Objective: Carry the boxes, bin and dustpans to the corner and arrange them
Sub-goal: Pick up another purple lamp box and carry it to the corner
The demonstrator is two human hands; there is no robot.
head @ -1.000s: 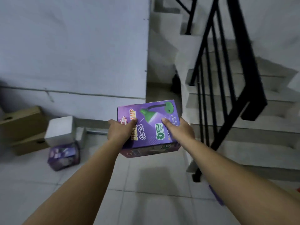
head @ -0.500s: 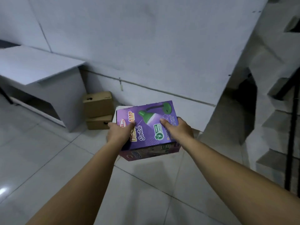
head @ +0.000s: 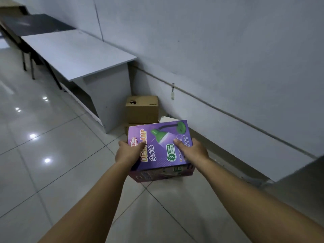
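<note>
Both hands — left hand, right hand — grip the purple lamp box mid-air; brown cardboard boxes sit at twelve o'clock beside the table.

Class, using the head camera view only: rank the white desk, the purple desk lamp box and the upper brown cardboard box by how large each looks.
1. white desk, clearly largest.
2. purple desk lamp box
3. upper brown cardboard box

The last two are unsure: the lamp box is held much nearer the camera, which inflates it.
</note>
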